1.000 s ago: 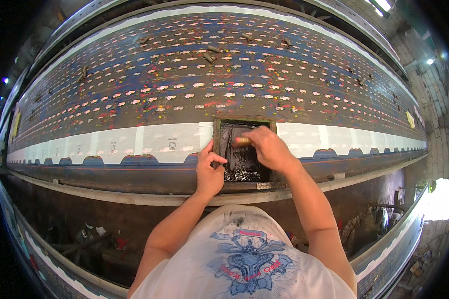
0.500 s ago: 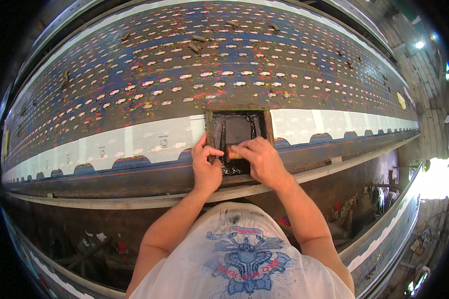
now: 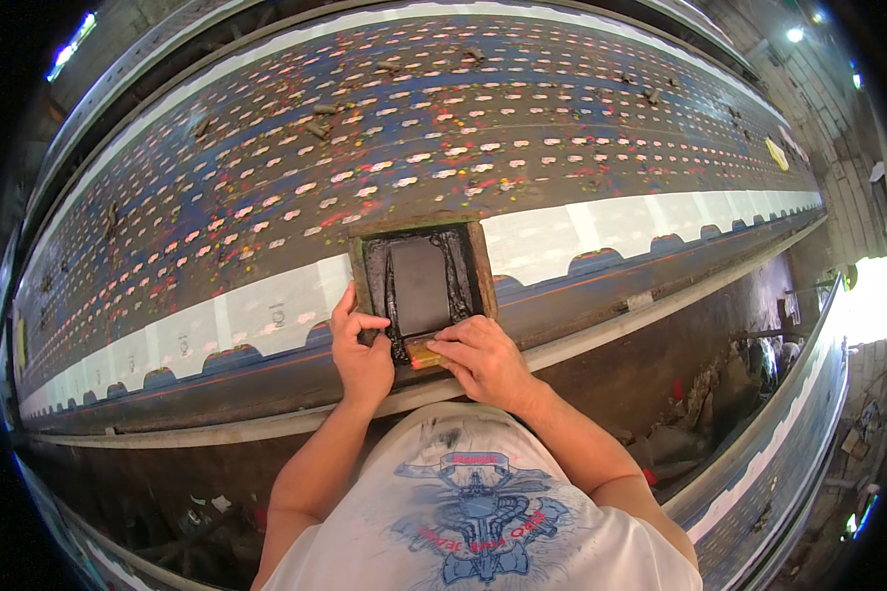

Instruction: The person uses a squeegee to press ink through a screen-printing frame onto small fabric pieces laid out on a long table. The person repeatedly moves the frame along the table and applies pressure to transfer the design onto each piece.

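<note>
Yellowish block [image 3: 422, 356], between hands [image 3: 363, 361] (right one [image 3: 487, 364] gripping)

Left grip [image 3: 364, 362] half-curled, right grip [image 3: 486, 364] pinched

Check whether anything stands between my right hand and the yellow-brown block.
Nothing visible does: your right hand directly holds the yellow-brown block, at the near end of the wooden frame.

short brown rolls [image 3: 317, 129], scattered | yellow piece [image 3: 777, 155], right | lit lamp [image 3: 794, 34], upper right | bright white patch [image 3: 872, 305], far right
</note>
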Available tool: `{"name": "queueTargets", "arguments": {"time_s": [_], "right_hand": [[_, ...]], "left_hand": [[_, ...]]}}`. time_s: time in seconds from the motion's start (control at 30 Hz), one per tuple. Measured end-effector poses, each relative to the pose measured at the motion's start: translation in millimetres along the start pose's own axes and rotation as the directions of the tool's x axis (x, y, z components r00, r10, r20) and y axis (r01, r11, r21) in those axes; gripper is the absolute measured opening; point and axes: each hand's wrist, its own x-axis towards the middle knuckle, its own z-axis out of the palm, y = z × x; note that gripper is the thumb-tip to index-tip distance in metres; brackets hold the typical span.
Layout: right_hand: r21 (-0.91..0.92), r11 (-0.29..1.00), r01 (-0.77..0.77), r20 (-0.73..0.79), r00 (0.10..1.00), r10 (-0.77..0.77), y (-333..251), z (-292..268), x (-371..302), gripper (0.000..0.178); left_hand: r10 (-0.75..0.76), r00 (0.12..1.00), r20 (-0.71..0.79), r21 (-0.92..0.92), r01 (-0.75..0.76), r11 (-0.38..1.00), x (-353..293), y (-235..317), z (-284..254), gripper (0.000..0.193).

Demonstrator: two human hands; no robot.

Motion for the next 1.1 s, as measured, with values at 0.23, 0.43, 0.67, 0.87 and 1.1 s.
{"name": "queueTargets", "arguments": {"time_s": [0.23, 0.43, 0.67, 0.87, 1.1], "right_hand": [[0.015, 1.000, 0.009, -0.066, 0.998, -0.008, 59, -69, -36, 0.036], [0.038, 0.999, -0.020, -0.064, 0.998, 0.022, 111, -136, -67, 0.032], [0.094, 0.995, 0.036, -0.002, 0.999, -0.036, 138, -166, -72, 0.036], [0.055, 0.994, 0.095, 0.059, 0.993, -0.099, 137, -166, -66, 0.046], [-0.167, 0.973, 0.161, 0.275, 0.955, -0.111, 125, -180, -45, 0.046]], "left_hand": [[0.035, 0.999, -0.001, -0.083, -0.035, 0.996, -9, 35, 100, 0.030], [-0.011, 1.000, 0.006, -0.114, 0.012, 0.993, -19, 48, 188, 0.031], [-0.147, 0.989, 0.027, -0.246, 0.149, 0.958, -19, 46, 214, 0.031], [-0.142, 0.990, 0.026, -0.248, 0.144, 0.958, -22, 44, 220, 0.030], [-0.148, 0.988, 0.034, -0.229, 0.152, 0.961, -20, 47, 224, 0.030]]}}
